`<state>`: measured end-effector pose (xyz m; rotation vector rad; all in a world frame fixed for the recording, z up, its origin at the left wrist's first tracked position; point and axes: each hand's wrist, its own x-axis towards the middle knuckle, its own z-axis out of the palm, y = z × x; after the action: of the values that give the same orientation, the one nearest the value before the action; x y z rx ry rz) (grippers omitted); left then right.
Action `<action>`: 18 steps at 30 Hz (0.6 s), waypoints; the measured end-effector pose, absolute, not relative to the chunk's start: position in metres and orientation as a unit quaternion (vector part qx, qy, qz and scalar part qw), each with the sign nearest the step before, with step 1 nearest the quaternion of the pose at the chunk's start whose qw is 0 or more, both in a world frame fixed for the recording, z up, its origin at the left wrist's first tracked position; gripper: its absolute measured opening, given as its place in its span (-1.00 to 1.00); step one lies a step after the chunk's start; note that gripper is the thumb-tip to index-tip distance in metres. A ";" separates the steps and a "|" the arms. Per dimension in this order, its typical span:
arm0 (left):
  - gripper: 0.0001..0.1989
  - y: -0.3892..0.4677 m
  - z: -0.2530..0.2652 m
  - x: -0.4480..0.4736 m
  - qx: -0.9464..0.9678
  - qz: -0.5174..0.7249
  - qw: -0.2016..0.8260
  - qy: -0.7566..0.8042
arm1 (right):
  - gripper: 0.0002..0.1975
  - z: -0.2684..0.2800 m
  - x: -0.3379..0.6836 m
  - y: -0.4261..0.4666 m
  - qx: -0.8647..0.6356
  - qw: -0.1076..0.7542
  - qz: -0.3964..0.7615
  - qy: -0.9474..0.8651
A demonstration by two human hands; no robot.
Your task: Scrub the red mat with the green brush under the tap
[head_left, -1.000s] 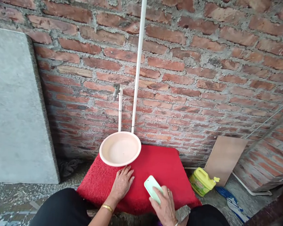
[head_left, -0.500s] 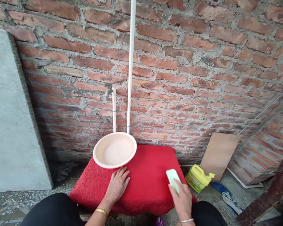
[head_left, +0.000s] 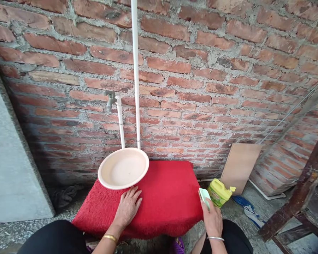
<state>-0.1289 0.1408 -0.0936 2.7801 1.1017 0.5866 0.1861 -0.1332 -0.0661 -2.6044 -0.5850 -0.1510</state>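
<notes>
A red fuzzy cloth (head_left: 172,190) covers a low surface in front of me. My left hand (head_left: 127,206) lies flat on it, fingers apart, with the fingertips close to the rim of a pale pink plastic basin (head_left: 123,169). No water can be made out in the basin. At the cloth's right edge, my right hand (head_left: 212,216) grips a pale green scrubbing brush (head_left: 205,195). The brush is tilted, with bristles just showing on its left side. Whether they touch the cloth cannot be seen.
Behind the basin, a grey tap (head_left: 110,98) and a white pipe (head_left: 136,70) stand against the brick wall (head_left: 185,84). To the right are a yellow jug (head_left: 218,193), a board (head_left: 241,167), flip-flops (head_left: 250,211) and a dark wooden chair (head_left: 296,204). A grey slab (head_left: 13,158) leans at left.
My right hand has carried the brush rightward, from over the cloth to its right edge. The left hand stays flat by the basin. The view has turned slightly right.
</notes>
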 end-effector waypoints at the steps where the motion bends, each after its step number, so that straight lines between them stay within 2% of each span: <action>1: -0.63 0.141 -0.094 -0.129 0.911 0.194 0.047 0.361 | -0.32 -0.066 0.190 -0.134 -0.944 0.259 -0.039 -0.203; 4: -0.63 0.141 -0.095 -0.129 0.911 0.196 0.046 0.360 | -0.26 -0.067 0.201 -0.132 -0.937 0.299 -0.011 -0.180; 7: -0.63 0.142 -0.097 -0.129 0.911 0.199 0.047 0.357 | -0.24 -0.070 0.210 -0.128 -0.941 0.293 0.006 -0.167; 14: -0.63 0.144 -0.103 -0.130 0.913 0.200 0.053 0.352 | -0.36 -0.073 0.241 -0.120 -0.953 0.283 0.023 -0.107; 18: -0.64 0.145 -0.104 -0.130 0.912 0.206 0.053 0.351 | -0.23 -0.072 0.248 -0.119 -0.949 0.306 -0.023 -0.074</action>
<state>-0.1298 0.1451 -0.1044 2.7718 1.0669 0.6263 0.2482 -0.1187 -0.0719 -2.5119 -0.1957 -0.0615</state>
